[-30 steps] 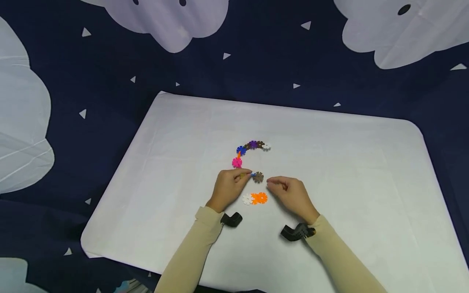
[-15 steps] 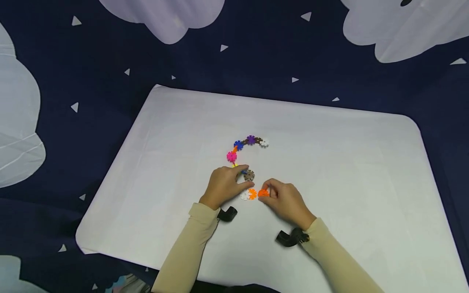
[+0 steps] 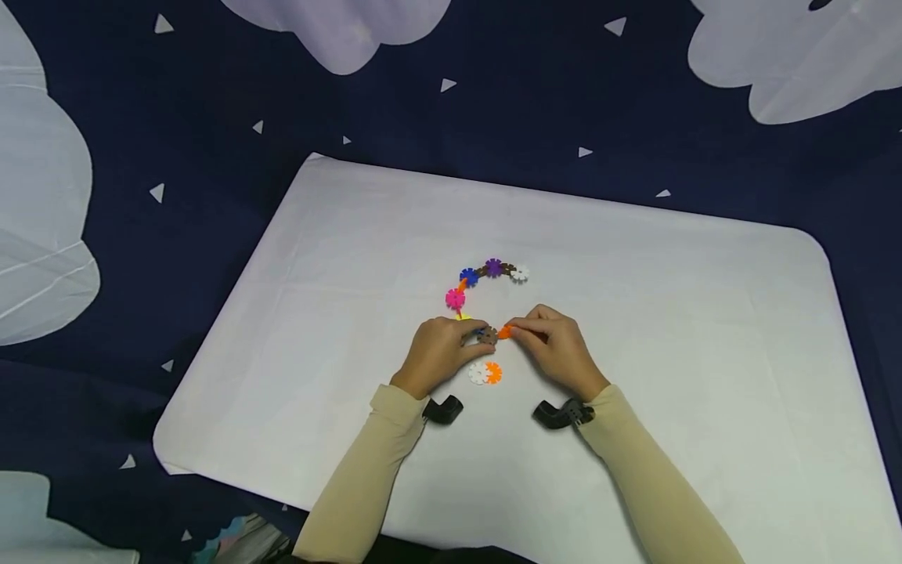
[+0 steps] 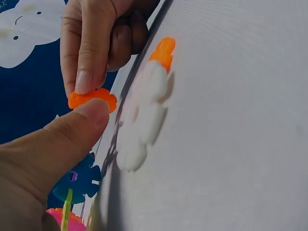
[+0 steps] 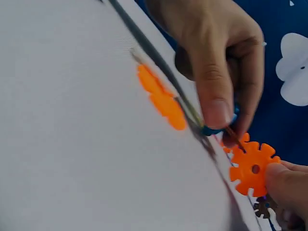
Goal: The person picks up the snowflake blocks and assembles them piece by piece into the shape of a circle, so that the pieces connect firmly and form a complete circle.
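My left hand [image 3: 437, 352] grips the near end of a chain of notched snowflake discs, around a brown disc [image 3: 486, 335] and a blue disc [image 5: 211, 130]. Between thumb and fingers, my right hand [image 3: 560, 352] pinches an orange snowflake disc [image 5: 255, 166]. Its edge meets the brown disc; whether their slots are interlocked I cannot tell. From my left hand the chain curves away past a yellow disc [image 3: 462, 316], a pink disc [image 3: 455, 298], a blue one, and a purple disc [image 3: 493, 268], ending at a white disc [image 3: 520, 274].
Just in front of the hands, a loose white disc [image 3: 478, 373] and another orange disc [image 3: 494, 373] lie side by side on the white table [image 3: 669, 313]. Dark blue cloth with pale clouds surrounds the table. Each wrist carries a black camera mount [image 3: 444, 410].
My right hand has picked up the outer orange disc from the loose row and brought it up to the brown disc. My left hand has shifted its grip to around the brown disc.
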`<control>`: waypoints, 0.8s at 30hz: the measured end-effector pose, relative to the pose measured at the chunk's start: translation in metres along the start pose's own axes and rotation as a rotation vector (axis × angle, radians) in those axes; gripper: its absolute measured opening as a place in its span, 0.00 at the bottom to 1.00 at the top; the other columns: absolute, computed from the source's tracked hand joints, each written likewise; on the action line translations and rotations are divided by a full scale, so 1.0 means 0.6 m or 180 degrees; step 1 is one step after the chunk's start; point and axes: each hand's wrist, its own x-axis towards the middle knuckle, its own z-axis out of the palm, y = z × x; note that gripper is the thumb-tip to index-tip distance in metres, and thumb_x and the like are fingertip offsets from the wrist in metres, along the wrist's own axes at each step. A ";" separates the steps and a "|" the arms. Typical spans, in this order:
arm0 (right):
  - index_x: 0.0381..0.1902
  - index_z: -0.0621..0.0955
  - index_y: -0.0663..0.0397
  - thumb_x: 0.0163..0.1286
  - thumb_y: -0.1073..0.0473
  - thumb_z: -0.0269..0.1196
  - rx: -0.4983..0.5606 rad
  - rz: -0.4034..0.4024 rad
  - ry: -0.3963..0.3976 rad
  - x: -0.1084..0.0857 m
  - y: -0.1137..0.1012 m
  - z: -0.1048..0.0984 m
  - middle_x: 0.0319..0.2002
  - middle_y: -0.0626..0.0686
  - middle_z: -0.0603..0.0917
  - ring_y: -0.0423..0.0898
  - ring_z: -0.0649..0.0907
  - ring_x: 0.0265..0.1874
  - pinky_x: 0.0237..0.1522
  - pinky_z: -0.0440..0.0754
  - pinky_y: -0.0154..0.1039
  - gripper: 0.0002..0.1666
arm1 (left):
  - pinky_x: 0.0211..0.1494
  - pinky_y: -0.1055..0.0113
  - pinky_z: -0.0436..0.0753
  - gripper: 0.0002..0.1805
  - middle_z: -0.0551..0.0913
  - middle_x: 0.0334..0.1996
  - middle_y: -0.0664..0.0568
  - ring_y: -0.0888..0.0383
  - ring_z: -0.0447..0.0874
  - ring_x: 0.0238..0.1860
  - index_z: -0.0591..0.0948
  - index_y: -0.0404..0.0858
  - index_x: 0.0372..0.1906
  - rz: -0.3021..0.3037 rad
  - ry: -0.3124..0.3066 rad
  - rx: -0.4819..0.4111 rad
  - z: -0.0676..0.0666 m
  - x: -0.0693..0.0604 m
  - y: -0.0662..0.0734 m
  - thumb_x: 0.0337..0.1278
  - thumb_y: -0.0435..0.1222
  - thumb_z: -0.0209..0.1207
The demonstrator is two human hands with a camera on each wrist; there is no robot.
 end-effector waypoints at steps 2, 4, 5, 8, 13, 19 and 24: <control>0.48 0.90 0.54 0.71 0.61 0.69 -0.0026 -0.0112 0.0078 0.000 -0.002 0.004 0.33 0.42 0.80 0.39 0.73 0.26 0.30 0.71 0.33 0.10 | 0.30 0.70 0.77 0.20 0.90 0.31 0.57 0.66 0.76 0.22 0.90 0.41 0.47 0.0033 0.0000 -0.0023 -0.001 0.002 0.001 0.56 0.50 0.73; 0.48 0.90 0.56 0.70 0.63 0.69 -0.0035 -0.0210 0.0170 0.000 -0.004 0.008 0.33 0.42 0.80 0.38 0.73 0.25 0.29 0.71 0.33 0.10 | 0.32 0.70 0.78 0.19 0.90 0.33 0.57 0.65 0.79 0.23 0.90 0.41 0.47 0.0084 -0.0006 -0.0061 -0.001 0.005 0.002 0.57 0.49 0.72; 0.48 0.90 0.56 0.70 0.64 0.69 -0.0026 -0.0248 0.0203 0.000 -0.004 0.009 0.33 0.43 0.80 0.38 0.73 0.25 0.29 0.71 0.33 0.10 | 0.32 0.70 0.78 0.18 0.90 0.33 0.57 0.65 0.80 0.24 0.90 0.41 0.46 0.0117 -0.0004 -0.0072 -0.001 0.005 0.002 0.58 0.49 0.71; 0.48 0.90 0.59 0.70 0.65 0.68 0.0094 -0.0291 0.0284 0.000 -0.004 0.016 0.34 0.45 0.82 0.39 0.74 0.26 0.29 0.72 0.32 0.10 | 0.33 0.71 0.79 0.15 0.90 0.32 0.58 0.66 0.82 0.25 0.90 0.41 0.44 0.0246 0.0026 -0.0133 0.001 0.007 0.001 0.60 0.48 0.70; 0.49 0.89 0.59 0.73 0.63 0.66 0.0430 -0.0141 0.0338 0.002 -0.001 0.025 0.37 0.47 0.86 0.41 0.77 0.30 0.33 0.73 0.32 0.11 | 0.27 0.73 0.71 0.13 0.84 0.23 0.60 0.66 0.72 0.20 0.90 0.41 0.43 0.0353 0.0177 -0.0283 0.006 0.008 -0.002 0.60 0.45 0.71; 0.60 0.85 0.54 0.73 0.58 0.67 0.0179 0.0059 0.0406 -0.008 -0.007 0.028 0.30 0.44 0.79 0.41 0.72 0.25 0.29 0.69 0.33 0.19 | 0.24 0.72 0.66 0.17 0.74 0.15 0.60 0.65 0.64 0.17 0.90 0.38 0.47 0.0177 0.0154 -0.0122 0.003 0.005 -0.003 0.60 0.46 0.72; 0.55 0.88 0.51 0.69 0.54 0.71 -0.0473 0.0060 0.0238 -0.043 -0.028 0.021 0.21 0.40 0.70 0.38 0.66 0.20 0.25 0.66 0.36 0.18 | 0.25 0.70 0.68 0.20 0.74 0.16 0.60 0.64 0.66 0.17 0.88 0.39 0.54 -0.0147 0.0093 0.0064 -0.018 -0.004 -0.011 0.59 0.43 0.72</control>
